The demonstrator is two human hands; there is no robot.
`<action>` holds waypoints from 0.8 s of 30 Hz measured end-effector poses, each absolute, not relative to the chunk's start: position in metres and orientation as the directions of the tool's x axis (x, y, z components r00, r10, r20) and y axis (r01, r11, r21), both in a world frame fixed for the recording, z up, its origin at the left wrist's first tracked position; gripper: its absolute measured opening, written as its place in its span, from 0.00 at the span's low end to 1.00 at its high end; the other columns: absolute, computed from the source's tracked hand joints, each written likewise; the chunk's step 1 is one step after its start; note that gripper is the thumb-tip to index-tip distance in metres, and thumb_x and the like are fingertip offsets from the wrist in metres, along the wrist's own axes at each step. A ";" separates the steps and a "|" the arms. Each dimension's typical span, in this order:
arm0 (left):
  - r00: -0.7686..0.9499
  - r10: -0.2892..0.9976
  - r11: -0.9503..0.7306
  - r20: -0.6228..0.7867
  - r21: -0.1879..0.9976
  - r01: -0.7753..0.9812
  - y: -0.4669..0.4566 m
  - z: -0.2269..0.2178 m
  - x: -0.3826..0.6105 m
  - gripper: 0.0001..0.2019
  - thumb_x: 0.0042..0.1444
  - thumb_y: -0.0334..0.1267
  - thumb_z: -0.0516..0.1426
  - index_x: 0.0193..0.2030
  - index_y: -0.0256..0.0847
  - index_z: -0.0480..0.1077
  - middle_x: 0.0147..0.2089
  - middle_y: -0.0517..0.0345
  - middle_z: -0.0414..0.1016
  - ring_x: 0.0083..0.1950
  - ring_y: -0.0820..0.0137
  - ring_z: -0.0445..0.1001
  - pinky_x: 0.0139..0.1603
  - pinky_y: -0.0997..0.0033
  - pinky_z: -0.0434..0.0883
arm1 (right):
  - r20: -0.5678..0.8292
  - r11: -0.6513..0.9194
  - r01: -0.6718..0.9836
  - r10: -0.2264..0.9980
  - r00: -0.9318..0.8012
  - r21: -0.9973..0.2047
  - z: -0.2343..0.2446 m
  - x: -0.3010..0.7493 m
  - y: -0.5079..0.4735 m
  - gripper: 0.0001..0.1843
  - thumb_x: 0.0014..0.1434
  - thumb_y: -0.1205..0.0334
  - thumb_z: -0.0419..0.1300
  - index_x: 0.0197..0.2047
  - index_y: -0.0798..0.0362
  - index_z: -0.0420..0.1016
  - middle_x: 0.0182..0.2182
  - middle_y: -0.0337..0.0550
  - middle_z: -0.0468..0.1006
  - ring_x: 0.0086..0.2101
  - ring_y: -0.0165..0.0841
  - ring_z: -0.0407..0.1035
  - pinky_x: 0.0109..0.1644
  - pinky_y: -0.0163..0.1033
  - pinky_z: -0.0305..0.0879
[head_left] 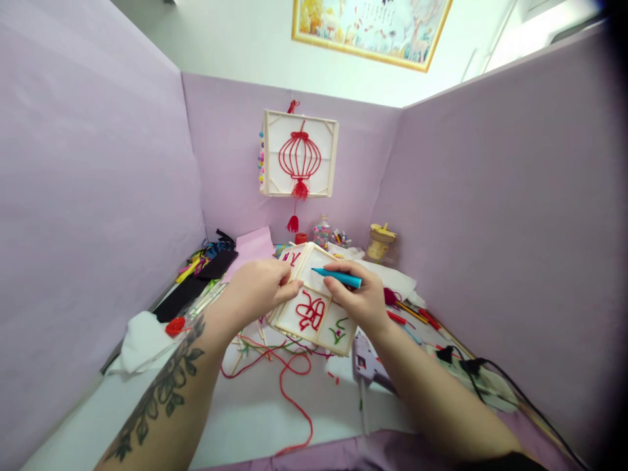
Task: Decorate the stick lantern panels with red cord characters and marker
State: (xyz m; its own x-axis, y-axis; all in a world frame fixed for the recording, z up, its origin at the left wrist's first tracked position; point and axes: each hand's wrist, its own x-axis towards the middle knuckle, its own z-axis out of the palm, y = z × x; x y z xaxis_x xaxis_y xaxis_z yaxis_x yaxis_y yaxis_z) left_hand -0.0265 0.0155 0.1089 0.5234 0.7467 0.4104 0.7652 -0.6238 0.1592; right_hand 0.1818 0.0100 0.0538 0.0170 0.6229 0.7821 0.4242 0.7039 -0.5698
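Observation:
A small paper lantern (321, 339) with a pale stick frame is tilted before me. Its white panels carry a red yarn character, a green sprig and purplish-red marks on the left side. My left hand (265, 288) is closed on the lantern's left edge, thumb over the frame. In my right hand (360, 297) a blue marker (346, 279) is pinched between thumb and fingers. The marker's tip is over the white upper panel; whether it touches I cannot tell. Below the lantern, red yarn (294, 402) trails across the table.
A finished-looking lantern (333, 157) hangs at the back wall. Right of my work lie a glue gun (366, 360), pencils (412, 313) and a power strip (483, 383) with black cables. Black sheets (196, 284) and white cloth (142, 340) lie left. A yellow-lidded container (380, 242) stands behind.

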 end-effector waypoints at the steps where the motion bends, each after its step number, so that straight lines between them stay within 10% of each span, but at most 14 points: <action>1: 0.525 0.747 -0.625 0.409 0.161 0.764 0.015 0.109 -0.027 0.15 0.58 0.43 0.53 0.24 0.38 0.66 0.23 0.59 0.68 0.26 0.73 0.60 0.28 0.72 0.53 | 0.780 0.700 0.427 0.625 0.023 -0.573 0.054 0.182 0.010 0.07 0.54 0.61 0.63 0.38 0.49 0.78 0.35 0.42 0.81 0.35 0.35 0.75 0.41 0.41 0.71; 24: 0.528 0.741 -0.628 0.414 0.151 0.763 0.016 0.108 -0.027 0.15 0.57 0.45 0.53 0.24 0.38 0.67 0.24 0.58 0.69 0.26 0.73 0.61 0.28 0.72 0.53 | 0.754 0.722 0.372 0.651 -0.083 -0.583 0.058 0.189 0.006 0.02 0.48 0.64 0.63 0.28 0.51 0.76 0.25 0.38 0.78 0.25 0.32 0.70 0.30 0.37 0.67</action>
State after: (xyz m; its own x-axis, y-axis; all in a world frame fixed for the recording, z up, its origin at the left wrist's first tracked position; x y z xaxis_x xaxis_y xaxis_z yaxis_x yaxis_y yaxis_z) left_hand -0.0267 0.0159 0.1076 0.5280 0.7412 0.4144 0.7632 -0.6282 0.1511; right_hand 0.1892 0.0062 0.0585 -0.0834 0.6513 0.7542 0.3724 0.7224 -0.5826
